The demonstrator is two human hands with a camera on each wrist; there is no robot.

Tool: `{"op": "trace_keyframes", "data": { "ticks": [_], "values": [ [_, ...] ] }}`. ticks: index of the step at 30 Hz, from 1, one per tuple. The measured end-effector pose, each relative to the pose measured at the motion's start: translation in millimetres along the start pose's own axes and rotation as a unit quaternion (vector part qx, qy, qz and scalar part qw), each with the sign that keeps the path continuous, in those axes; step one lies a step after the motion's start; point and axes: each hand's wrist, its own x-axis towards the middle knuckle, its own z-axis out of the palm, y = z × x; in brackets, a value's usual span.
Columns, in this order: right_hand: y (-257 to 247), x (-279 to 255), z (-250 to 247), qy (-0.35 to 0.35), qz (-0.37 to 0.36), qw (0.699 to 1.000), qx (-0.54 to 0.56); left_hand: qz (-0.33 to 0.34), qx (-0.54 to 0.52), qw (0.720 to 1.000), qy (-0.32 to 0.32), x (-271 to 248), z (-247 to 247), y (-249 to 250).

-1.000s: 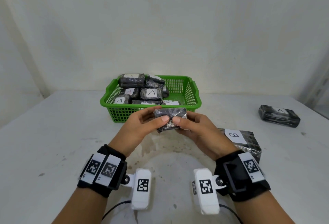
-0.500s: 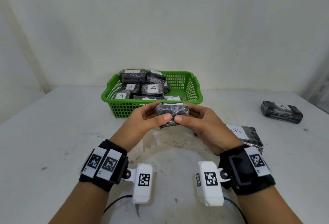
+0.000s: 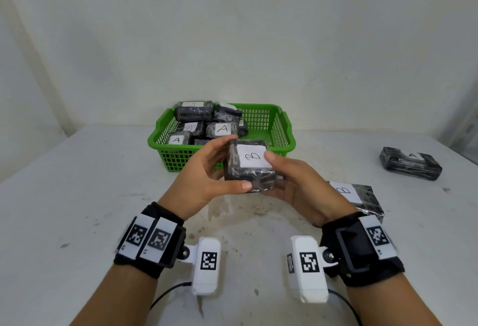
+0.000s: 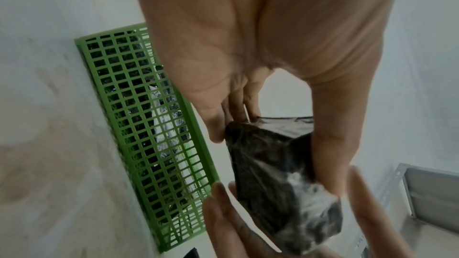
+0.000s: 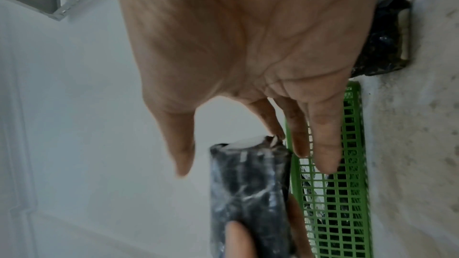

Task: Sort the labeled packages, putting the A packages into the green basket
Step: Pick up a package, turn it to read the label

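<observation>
left hand [image 3: 204,178] grips the b-labelled package [image 3: 248,167] at frame centre, just before the green basket [image 3: 178,161]; right hand [image 3: 305,191] steadies it, fingers straight. risk: releasing here drops it among the a packages [image 3: 222,129].

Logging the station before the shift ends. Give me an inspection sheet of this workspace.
Surface: white table, stained, scuffed.
Job's things: green basket holds A packages; held B package in front of it; loose A package far right on table; second B package beside right wrist.
Clutter: nothing seen.
Grippers: left hand grips held B package; right hand touches it, fingers straight.
Cables: black cables from each wrist camera.
Surroundings: white wall; metal shelving at right.
</observation>
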Motion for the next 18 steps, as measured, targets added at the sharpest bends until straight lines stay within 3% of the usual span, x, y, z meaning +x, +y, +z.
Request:
{"op": "trace_keyframes", "data": {
  "ticks": [4, 7, 11, 18],
  "values": [
    [0.8, 1.4, -1.0, 0.046, 0.010, 0.999, -0.013, -0.022, 0.008, 0.999, -0.046, -1.4, 1.7, 0.0],
    [2.5, 0.1, -0.8, 0.071, -0.019, 0.997, -0.027, -0.039, 0.004, 0.999, -0.004, 0.2, 6.8, 3.0],
    [0.2, -1.3, 2.6, 0.073, -0.039, 0.995, -0.047, -0.004, 0.053, 0.998, 0.036, 1.3, 6.4, 0.4],
    [-3.4, -3.3, 4.2, 0.037, 0.052, 0.998, -0.023, 0.049, 0.060, 0.997, -0.006, -0.4, 5.6, -0.5]
  ]
}}
